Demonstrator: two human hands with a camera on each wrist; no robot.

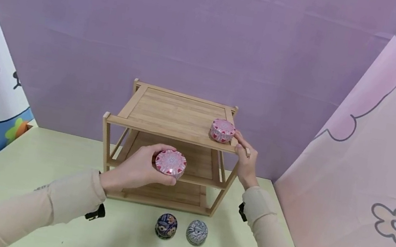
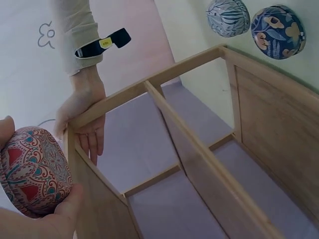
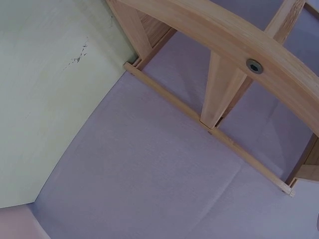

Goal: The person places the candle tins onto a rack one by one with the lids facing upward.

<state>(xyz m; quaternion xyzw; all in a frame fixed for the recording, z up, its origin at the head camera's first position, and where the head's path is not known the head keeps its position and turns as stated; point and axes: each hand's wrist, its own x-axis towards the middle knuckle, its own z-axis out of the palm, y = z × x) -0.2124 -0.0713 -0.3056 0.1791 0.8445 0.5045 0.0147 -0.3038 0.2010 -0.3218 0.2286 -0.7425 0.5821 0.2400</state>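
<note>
In the head view, my left hand holds a round pink patterned tin between thumb and fingers, in front of the shelf's middle level. The left wrist view shows this tin close up, with red, white and teal ornament. My right hand grips the front right corner of the wooden shelf rack, some fingers hanging past the frame in the left wrist view. Beside its fingertips, a second pink tin sits on the top board; whether they touch it I cannot tell. The right wrist view barely shows the hand.
On the pale green table, before the rack, stand a dark blue floral tin and a grey-white leaf-patterned tin. A purple wall rises behind the rack. Cartoon-printed panels flank the table.
</note>
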